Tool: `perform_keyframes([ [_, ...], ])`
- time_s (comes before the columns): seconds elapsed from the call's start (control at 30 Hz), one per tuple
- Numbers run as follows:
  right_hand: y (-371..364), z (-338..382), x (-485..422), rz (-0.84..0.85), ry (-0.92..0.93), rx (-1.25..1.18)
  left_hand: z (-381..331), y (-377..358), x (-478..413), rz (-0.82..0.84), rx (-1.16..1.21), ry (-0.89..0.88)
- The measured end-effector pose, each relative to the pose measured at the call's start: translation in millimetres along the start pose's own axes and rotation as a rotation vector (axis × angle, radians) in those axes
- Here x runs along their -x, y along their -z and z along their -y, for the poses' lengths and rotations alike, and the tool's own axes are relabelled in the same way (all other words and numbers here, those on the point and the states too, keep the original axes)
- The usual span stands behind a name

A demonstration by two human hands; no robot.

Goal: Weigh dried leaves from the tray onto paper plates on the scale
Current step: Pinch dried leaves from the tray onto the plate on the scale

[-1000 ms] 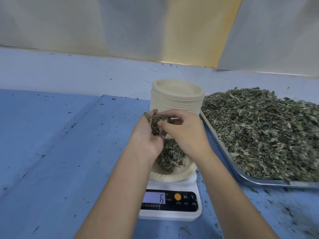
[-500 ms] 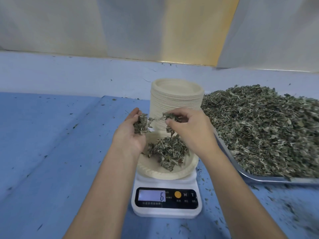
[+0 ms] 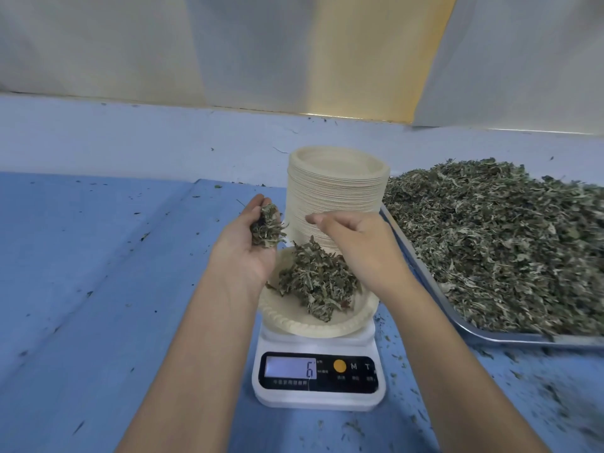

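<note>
Above the left rim of the plate (image 3: pixel 313 330), the left hand (image 3: pixel 243 253) cups a clump of leaves (image 3: pixel 268 228); the right hand (image 3: pixel 359 243) shows blurred fingertips drawn together, hold unclear; the tray (image 3: pixel 490 336) is cut off at right.

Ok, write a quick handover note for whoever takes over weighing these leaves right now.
Left hand: grips a clump of dried leaves beside the left edge of the paper plate.
Right hand: fingers curled above the paper plate, no leaves visible in its grip.
Paper plate sits on the scale, holding a leaf pile; display reads 6.
Plate stack behind the scale; tray of leaves to its right.
Done: one plate partly filled. Left: probably add the clump, check the reading, then next plate.
</note>
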State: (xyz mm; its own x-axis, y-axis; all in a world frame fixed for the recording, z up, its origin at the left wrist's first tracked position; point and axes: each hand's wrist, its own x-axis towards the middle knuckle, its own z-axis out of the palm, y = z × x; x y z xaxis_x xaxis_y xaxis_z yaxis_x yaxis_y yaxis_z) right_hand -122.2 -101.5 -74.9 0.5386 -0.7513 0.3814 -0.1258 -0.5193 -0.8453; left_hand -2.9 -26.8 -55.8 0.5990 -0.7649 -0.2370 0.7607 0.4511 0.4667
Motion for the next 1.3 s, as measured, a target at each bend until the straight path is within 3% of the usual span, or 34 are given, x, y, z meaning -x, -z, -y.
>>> perform_keyframes([
  [0.23,1.5,0.4,-0.8,-0.121,0.054,-0.029,0.1,-3.0,1.5,0.049,0.041,-0.007],
  [0.53,-7.9,9.4,3.4,-0.013,0.046,-0.206,15.1,-5.8,2.9,0.075,-0.055,0.056],
  [0.67,-12.6,11.2,5.8,0.017,0.047,-0.160,19.0,-6.5,5.0,0.089,-0.119,0.063],
  [0.8,-16.7,10.1,6.2,-0.060,0.064,-0.079,24.1,-8.8,6.3,0.111,-0.152,0.080],
  [1.3,-14.8,6.0,1.6,-0.140,-0.022,-0.207,25.3,-10.9,4.8,0.059,0.008,0.090],
])
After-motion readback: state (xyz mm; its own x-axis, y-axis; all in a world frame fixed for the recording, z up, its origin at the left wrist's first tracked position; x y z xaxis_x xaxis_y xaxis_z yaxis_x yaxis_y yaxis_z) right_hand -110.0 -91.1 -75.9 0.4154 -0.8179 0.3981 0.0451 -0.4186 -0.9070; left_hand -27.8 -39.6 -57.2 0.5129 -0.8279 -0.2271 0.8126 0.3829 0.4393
